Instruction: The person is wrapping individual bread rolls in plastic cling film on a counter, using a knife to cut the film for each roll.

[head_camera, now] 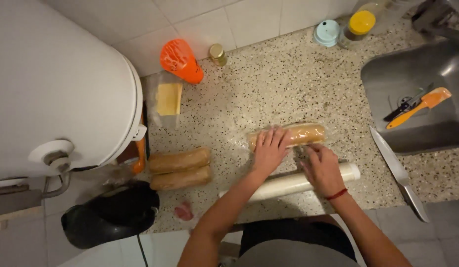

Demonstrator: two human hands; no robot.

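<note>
Seen from above at a speckled stone counter point(269, 84). Left hand point(270, 148) spread flat, fingers open, pressed down on a long golden-brown baguette sandwich wrapped in clear plastic film point(301, 133), lying crosswise near the middle of the counter. Right hand point(322, 168) just beside it, fingers curled down at the sandwich's near edge, seemingly pinching the film there (grip hidden under the knuckles, so not certain). Thin red band on that wrist. Directly under the right hand, nearer the body, a white roll of cling film point(291, 185) lying slightly tilted, parallel to the sandwich.

To the left, well apart, two more long brown baguette sandwiches point(180, 169) side by side and touching. Beyond them, a yellow block of cheese in clear wrapping point(168, 99), an orange plastic cone-shaped container point(180, 60) and a small gold-lidded jar point(217, 53) against the white tiled wall. Far left, a large white rounded appliance point(56, 89); below it, a black rounded appliance point(110, 212). On the right, a long steel kitchen knife point(397, 170) at the counter's edge beside a steel sink point(412, 64) holding an orange-handled utensil point(420, 106). At the back, a yellow-lidded bottle point(360, 23) and a pale blue lid point(327, 32).
</note>
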